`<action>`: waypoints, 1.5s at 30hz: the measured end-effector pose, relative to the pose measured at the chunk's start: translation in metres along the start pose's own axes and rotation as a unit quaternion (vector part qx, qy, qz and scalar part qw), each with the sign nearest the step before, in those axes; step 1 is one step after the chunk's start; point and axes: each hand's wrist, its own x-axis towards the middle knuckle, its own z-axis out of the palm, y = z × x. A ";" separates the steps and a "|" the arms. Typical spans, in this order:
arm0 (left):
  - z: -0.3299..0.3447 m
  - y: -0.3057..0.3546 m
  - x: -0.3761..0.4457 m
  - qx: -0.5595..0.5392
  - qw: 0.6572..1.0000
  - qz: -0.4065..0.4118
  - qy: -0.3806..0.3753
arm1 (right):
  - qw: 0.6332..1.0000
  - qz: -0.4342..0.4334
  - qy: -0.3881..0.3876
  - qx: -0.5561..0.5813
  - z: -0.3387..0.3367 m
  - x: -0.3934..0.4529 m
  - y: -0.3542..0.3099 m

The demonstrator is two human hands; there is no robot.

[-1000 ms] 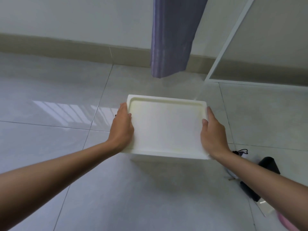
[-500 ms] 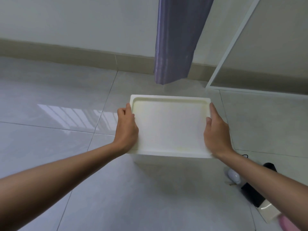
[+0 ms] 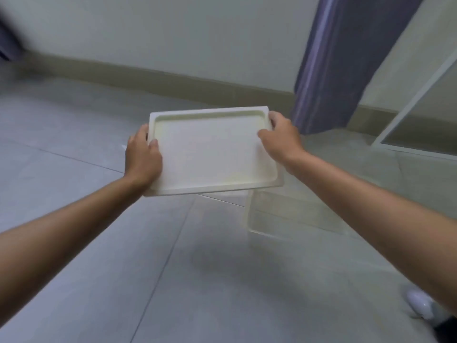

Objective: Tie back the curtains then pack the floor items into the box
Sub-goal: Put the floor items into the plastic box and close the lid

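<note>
Hidden, cropped and blurred parts

The lid [image 3: 212,152] covers part of the clear box [image 3: 284,214] beneath it, and the right forearm crosses its far corner. A white rounded thing [image 3: 420,303] at the lower right is half behind that arm and too blurred to name. The curtain [image 3: 336,70] runs off the top edge.

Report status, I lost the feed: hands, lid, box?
Left hand and right hand grip white lid, lifted clear. Clear box open on floor. Nothing blocking.
</note>
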 end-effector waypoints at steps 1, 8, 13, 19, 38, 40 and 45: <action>-0.007 -0.017 0.003 0.002 1.000 -0.027 0.010 | 0.999 0.006 -0.031 0.007 0.019 0.008 -0.009; -0.018 -0.119 -0.018 0.059 0.975 -0.215 -0.005 | 0.970 0.083 -0.227 0.018 0.137 0.001 -0.041; -0.006 -0.150 -0.030 0.112 0.940 -0.300 -0.121 | 0.949 0.103 -0.293 -0.060 0.171 -0.017 -0.032; 0.002 -0.156 -0.031 0.106 0.917 -0.336 -0.187 | 0.929 0.123 -0.338 -0.083 0.181 -0.032 -0.024; 0.081 0.116 -0.009 -0.055 0.979 0.119 -0.158 | 0.981 -0.156 -0.048 -0.101 -0.087 -0.040 -0.001; 0.100 0.166 -0.026 -0.061 0.963 0.178 -0.195 | 0.987 -0.108 0.019 -0.116 -0.143 -0.053 0.033; 0.151 0.278 -0.102 -0.083 0.911 0.298 -0.272 | 0.980 0.051 0.098 -0.165 -0.240 -0.116 0.128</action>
